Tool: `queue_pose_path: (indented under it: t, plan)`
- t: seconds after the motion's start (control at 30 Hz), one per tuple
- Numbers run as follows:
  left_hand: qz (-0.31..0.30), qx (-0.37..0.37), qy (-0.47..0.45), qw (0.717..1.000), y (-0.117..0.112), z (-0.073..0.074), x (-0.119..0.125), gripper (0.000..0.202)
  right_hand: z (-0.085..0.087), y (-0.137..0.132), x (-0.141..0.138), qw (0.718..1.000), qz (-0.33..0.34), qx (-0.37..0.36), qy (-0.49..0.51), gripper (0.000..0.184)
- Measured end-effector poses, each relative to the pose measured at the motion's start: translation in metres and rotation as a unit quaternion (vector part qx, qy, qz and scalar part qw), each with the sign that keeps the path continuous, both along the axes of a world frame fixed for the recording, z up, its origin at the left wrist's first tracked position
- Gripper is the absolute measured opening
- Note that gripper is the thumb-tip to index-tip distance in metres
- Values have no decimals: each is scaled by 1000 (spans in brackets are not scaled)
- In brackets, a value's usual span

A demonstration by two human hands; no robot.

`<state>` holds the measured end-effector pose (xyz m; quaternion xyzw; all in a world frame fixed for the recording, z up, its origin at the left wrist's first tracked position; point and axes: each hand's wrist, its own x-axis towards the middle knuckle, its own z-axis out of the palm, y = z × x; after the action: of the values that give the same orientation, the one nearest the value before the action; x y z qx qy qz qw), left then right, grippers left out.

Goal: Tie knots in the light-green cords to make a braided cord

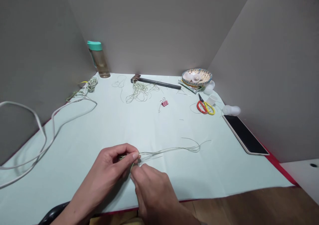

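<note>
Thin green cords (pixel 171 149) stretch to the right over the pale cloth, their loose ends curling apart. My left hand (pixel 117 160) pinches these cords between thumb and index finger, and a small knotted part shows inside its curl. Just below and to the right, my right hand (pixel 152 185) is closed with its knuckles up. One cord runs down from the left fingertips into the right fingers, which are mostly hidden. Both hands are close together near the front edge of the table.
Behind lie a hammer (pixel 159 83), a tangle of cord (pixel 141 91) and a pink binder clip (pixel 164 102). Scissors (pixel 205 108), a woven bowl (pixel 208 77) and a phone (pixel 245 135) are at right. A bottle (pixel 101 60) and white cable (pixel 53 125) are at left.
</note>
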<state>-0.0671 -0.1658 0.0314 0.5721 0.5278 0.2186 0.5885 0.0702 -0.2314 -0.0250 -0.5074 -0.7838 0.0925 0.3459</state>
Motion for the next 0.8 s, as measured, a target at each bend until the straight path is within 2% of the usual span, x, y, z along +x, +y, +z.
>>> queue_pose_path:
  t: [0.1, 0.2, 0.3, 0.4, 0.5, 0.63, 0.8]
  plan:
    - [-7, 2, 18, 1000, -2, -1, 1, 30, 2, 0, 5, 996, 32, 37, -69, 31]
    - [-10, 25, 37, 999, -2, -3, 0, 30, 13, 1, 17, 991, 59, 56, -107, 27]
    - [-14, 53, 57, 997, 0, -3, -1, 25, 32, 7, 33, 991, 58, 54, -105, 20]
    - [-31, 68, 68, 995, 2, -2, 0, 27, 48, 16, 46, 996, 36, 35, -69, 22]
    - [-52, 78, 71, 993, 2, 0, 3, 29, 52, 26, 52, 999, 51, 4, -12, 19]
    - [-66, 99, 80, 990, 1, 1, 3, 30, 46, 37, 53, 990, 88, -88, 65, 15]
    - [-67, 173, 105, 977, -2, -4, -3, 22, 45, 45, 46, 972, 78, -167, 145, 18]
